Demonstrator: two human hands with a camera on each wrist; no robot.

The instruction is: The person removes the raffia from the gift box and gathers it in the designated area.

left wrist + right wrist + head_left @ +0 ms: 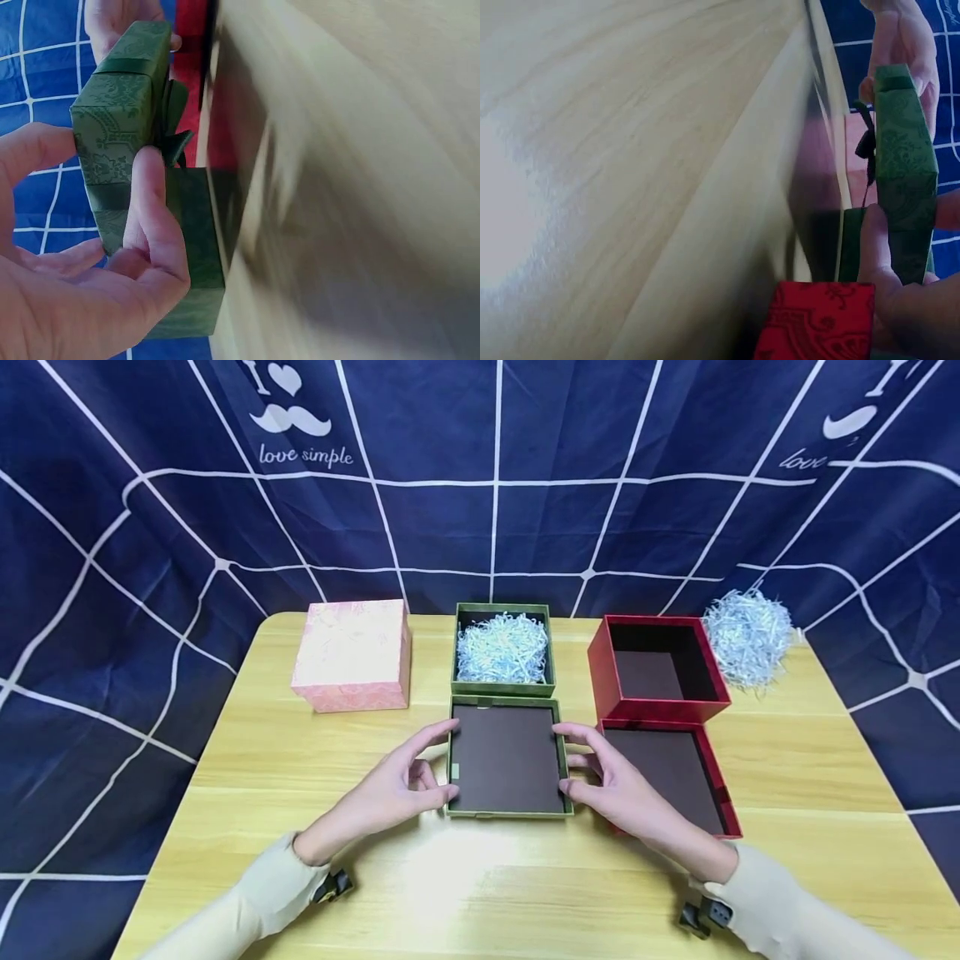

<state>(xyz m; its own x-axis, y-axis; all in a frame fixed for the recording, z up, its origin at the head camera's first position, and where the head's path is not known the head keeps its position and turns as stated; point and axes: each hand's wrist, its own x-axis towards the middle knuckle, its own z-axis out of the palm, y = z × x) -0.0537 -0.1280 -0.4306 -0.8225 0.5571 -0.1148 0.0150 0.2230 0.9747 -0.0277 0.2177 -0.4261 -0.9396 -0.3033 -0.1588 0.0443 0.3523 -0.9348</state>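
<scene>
Both hands hold a green patterned box lid (508, 760), its dark inside facing up, above the table. My left hand (393, 785) grips its left side between thumb and fingers, and my right hand (615, 777) grips its right side. A dark green ribbon bow (174, 124) hangs from the lid's underside in the left wrist view. Just behind the lid stands the green box (504, 687), with pale blue shredded paper (504, 648) in it. Near my right hand lies a red lid (667, 777), its dark inside facing up.
A pink patterned box (352, 656) stands closed at the back left of the wooden table (300, 760). An open red box (652, 660) stands at the back right, a heap of pale blue shredded paper (746, 635) beside it. Behind hangs a blue checked cloth (435, 527).
</scene>
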